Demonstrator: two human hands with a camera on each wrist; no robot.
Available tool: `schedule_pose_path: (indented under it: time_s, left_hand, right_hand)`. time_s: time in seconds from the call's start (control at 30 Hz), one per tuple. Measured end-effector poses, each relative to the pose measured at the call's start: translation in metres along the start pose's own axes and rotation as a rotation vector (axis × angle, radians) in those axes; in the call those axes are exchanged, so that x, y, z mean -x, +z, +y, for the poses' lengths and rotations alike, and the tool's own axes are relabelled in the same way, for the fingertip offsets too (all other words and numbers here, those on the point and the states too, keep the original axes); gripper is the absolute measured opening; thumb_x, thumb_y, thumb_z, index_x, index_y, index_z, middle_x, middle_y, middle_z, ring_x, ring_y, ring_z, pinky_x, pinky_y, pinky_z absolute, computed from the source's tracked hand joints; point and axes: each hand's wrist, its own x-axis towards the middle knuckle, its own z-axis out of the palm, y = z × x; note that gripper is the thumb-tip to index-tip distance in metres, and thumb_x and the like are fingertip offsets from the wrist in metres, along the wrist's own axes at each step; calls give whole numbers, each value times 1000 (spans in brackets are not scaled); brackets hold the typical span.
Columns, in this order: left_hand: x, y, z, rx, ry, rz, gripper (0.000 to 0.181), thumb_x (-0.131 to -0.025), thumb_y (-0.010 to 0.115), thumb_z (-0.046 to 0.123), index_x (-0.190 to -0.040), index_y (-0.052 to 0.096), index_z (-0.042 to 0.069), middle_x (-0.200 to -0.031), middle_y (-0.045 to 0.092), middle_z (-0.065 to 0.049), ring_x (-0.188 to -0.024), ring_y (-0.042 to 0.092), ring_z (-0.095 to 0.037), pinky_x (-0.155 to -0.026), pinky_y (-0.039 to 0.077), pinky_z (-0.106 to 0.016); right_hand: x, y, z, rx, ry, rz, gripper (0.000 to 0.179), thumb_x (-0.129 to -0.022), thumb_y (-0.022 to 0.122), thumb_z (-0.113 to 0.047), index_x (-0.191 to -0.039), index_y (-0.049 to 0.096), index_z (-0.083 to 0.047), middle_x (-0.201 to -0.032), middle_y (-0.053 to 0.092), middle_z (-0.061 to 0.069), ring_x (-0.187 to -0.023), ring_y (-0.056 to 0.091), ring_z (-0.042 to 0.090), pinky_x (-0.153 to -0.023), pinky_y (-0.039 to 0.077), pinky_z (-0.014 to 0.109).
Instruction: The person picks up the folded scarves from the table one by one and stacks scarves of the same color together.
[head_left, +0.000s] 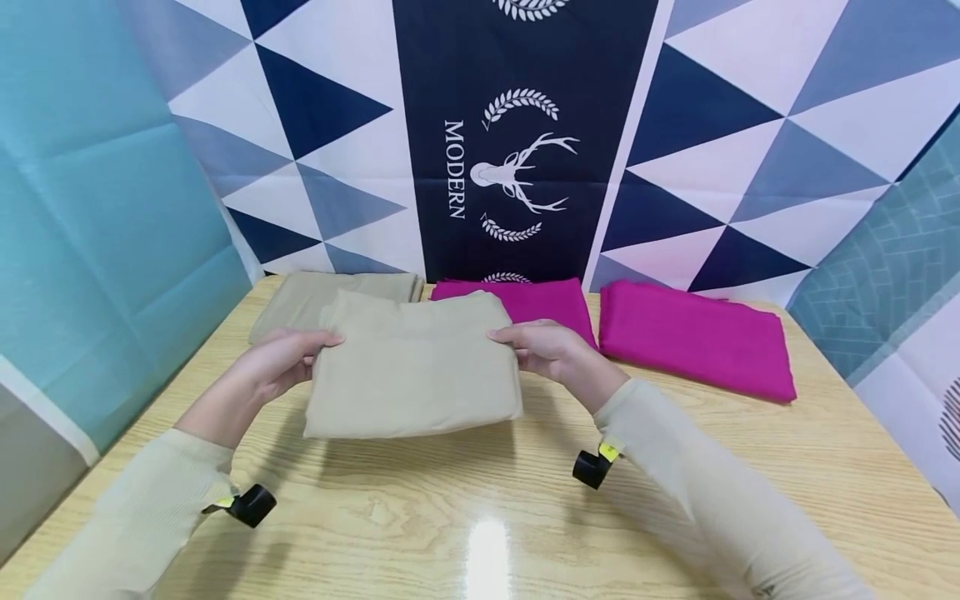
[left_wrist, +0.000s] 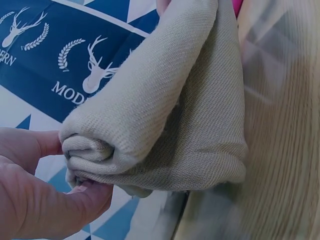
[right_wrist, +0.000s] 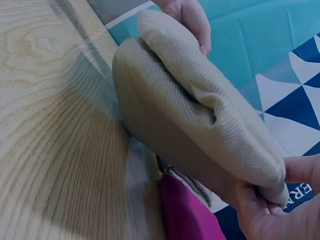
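Observation:
A folded beige cloth [head_left: 412,367] hangs in the air above the table, its shadow falling on the wood beneath. At its left edge my left hand [head_left: 281,362] pinches it, thumb on the near face and fingers behind. The right hand [head_left: 551,350] grips the opposite edge the same way. Seen from the left wrist, the cloth [left_wrist: 145,100] shows rolled, layered folds at its end. In the right wrist view the cloth [right_wrist: 200,110] is thick and folded over, and the right hand's thumb and fingers [right_wrist: 255,212] clasp its corner.
Behind the held cloth, another folded beige cloth [head_left: 300,298] lies at the table's back left. One folded magenta cloth [head_left: 555,304] lies at the back middle, partly hidden, and a second magenta cloth [head_left: 693,337] at the right. A patterned curtain [head_left: 517,125] stands behind the wooden table [head_left: 405,533].

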Motion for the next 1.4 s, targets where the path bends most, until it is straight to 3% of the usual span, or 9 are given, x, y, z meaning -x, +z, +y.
schedule_pose_path:
  time_s: [0.4, 0.63, 0.87, 1.0, 1.17, 1.4]
  left_hand:
    - [-3, 15, 9, 5, 4, -8, 19, -94, 58, 13, -78, 66, 20, -72, 67, 12, -66, 62, 0, -65, 53, -17]
    - [-6, 26, 11, 1, 8, -38, 15, -94, 58, 13, -81, 65, 17, -73, 66, 11, -65, 58, 0, -66, 52, -17]
    - [-9, 38, 15, 2, 4, -57, 5, -94, 58, 12, -93, 61, 9, -73, 66, 11, -65, 57, 0, -65, 51, -16]
    - [-11, 44, 16, 8, 0, -60, 9, -94, 57, 11, -98, 58, 4, -72, 65, 10, -63, 53, 0, -63, 49, -16]
    - [-14, 51, 18, 22, -7, -63, 6, -94, 57, 9, -94, 57, 4, -69, 59, 9, -58, 40, -2, -60, 41, -16]
    - [-17, 59, 21, 33, -5, -84, 8, -93, 57, 8, -86, 61, 8, -69, 59, 8, -59, 40, -3, -61, 42, -17]
  right_hand:
    - [11, -18, -2, 6, -29, -43, 23, -94, 55, -7, -76, 66, -16, -71, 62, -8, -63, 55, 1, -70, 50, 18]
    - [17, -30, -2, 26, -16, -12, 25, -93, 56, -7, -73, 67, -17, -81, 63, -6, -78, 61, 7, -73, 52, 18]
    - [24, -44, -3, 30, -13, -38, 30, -94, 55, -8, -72, 70, -20, -78, 66, -9, -75, 62, 4, -73, 52, 17]
    - [27, -50, -3, 39, -9, -42, 30, -95, 54, -8, -72, 70, -21, -79, 66, -9, -78, 61, 4, -74, 51, 17]
    - [31, -56, -2, 42, -3, -35, 27, -95, 55, -10, -75, 69, -21, -82, 66, -9, -81, 61, 5, -76, 51, 17]
    - [40, -65, -1, 19, 13, -13, 24, -94, 56, -11, -77, 69, -20, -81, 67, -9, -79, 63, 5, -76, 52, 18]
